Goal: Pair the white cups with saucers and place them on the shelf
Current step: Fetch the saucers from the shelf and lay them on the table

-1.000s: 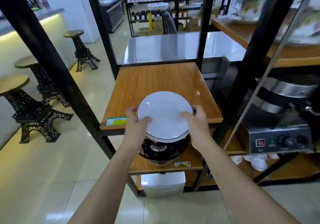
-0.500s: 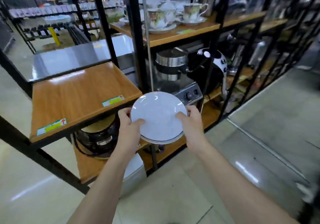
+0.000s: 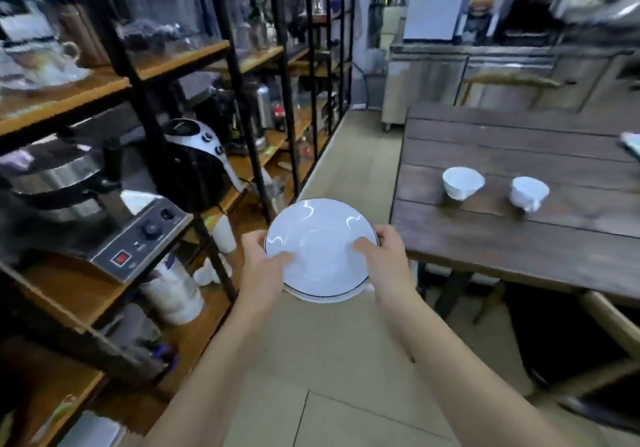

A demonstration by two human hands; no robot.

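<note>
The person is holding a small stack of white saucers (image 3: pixel 320 249) out in front, over the floor (image 3: pixel 346 360), in the aisle between the shelf (image 3: pixel 104 86) and the tabletop (image 3: pixel 519 239). The left hand (image 3: pixel 265 259) is gripping the left edge and the right hand (image 3: pixel 382 256) is gripping the right edge, with thumbs lying on top and the other fingers hidden underneath. Using both hands is probably keeping the saucers flat, so the top one is not sliding off. A second rim is peeking out below the top saucer, so there seem to be at least two, but the exact count is hard to tell. Two white cups (image 3: pixel 463 182) are sitting on the tabletop, near each other but not touching, and well apart from the saucers. The left cup looks tipped a bit, though the blur makes that unsure. No cup is on a saucer yet, so the pairing is not done. The saucers likely need to go down next to the cups, so each cup can get its own one. After that the pairs can go onto the shelf, which is standing on the left and is crowded with kitchen machines (image 3: pixel 145 232) and tea things.
</note>
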